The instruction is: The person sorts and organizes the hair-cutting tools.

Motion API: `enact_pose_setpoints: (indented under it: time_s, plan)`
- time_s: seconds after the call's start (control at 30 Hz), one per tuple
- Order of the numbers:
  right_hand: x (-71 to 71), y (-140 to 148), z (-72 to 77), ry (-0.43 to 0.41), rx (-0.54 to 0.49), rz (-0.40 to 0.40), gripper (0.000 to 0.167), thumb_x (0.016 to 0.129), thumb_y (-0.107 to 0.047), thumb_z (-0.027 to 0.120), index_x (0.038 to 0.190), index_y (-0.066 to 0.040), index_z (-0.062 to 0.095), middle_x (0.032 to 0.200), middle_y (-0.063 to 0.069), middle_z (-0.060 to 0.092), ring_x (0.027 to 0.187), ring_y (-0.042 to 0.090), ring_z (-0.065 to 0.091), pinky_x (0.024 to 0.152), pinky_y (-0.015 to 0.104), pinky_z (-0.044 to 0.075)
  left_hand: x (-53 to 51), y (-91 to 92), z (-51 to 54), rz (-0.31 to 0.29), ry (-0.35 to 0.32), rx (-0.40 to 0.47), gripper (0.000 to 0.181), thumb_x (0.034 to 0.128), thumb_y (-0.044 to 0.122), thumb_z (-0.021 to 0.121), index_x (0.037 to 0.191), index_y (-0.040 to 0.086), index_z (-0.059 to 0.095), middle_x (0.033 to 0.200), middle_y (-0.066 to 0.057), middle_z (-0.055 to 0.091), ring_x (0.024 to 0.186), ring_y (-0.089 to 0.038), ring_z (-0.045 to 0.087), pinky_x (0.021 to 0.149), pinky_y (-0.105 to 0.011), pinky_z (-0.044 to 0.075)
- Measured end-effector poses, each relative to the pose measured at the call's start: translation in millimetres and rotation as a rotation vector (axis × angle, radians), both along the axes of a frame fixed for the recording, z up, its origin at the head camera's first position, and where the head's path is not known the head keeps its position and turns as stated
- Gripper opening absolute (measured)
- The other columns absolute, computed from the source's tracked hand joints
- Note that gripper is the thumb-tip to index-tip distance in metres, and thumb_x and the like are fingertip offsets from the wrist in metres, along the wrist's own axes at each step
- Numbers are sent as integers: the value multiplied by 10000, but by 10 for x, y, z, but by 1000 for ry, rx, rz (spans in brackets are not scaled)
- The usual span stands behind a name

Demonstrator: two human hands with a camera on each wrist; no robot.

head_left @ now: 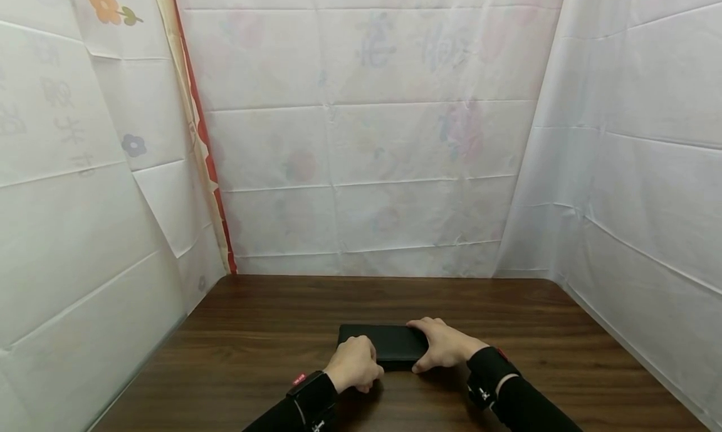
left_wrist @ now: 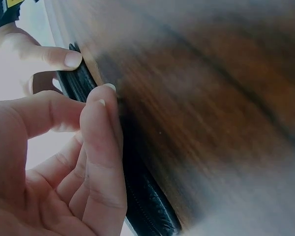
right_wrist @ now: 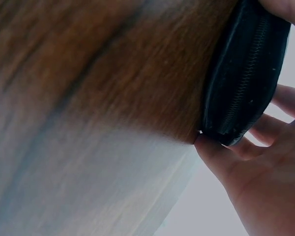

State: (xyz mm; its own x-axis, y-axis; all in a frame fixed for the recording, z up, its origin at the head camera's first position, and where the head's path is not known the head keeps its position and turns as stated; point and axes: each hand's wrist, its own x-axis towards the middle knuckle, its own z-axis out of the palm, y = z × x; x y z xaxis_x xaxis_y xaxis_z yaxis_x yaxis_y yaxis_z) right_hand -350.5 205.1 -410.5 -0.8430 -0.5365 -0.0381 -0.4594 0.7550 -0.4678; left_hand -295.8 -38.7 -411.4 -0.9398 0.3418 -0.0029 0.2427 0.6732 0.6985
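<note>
A black leather-look zippered wallet (head_left: 395, 344) lies flat on the brown wooden table. My right hand (head_left: 445, 343) grips its right end, thumb at the near edge and fingers over the top. In the right wrist view the zipper (right_wrist: 246, 73) runs along the wallet's side, its teeth together on the stretch that shows. At the near edge, left of the middle, is my left hand (head_left: 354, 363), fingers curled. The left wrist view shows the left thumb and fingertips (left_wrist: 101, 96) pinched together against the zipper side; the zipper pull they seem to pinch is hidden.
The wooden table (head_left: 254, 331) extends around the wallet. White printed sheets (head_left: 361, 137) hang behind it and on both sides, close to the table's edges. Black bands (head_left: 487, 369) with small devices are strapped round both wrists.
</note>
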Motion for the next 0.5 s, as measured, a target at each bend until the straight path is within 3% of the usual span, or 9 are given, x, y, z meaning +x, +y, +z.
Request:
enact_pose_setpoints:
  time_s: [0.5]
  plan:
    - [-24, 7, -4, -5, 8, 11, 919, 748, -373, 871, 1511, -74, 455, 1429, 104, 498, 1287, 342, 447, 977, 527, 431, 4, -89, 29, -2, -4, -4, 298, 865, 40, 737, 601, 91, 607, 486, -20, 598, 433, -153, 610, 461, -305, 531]
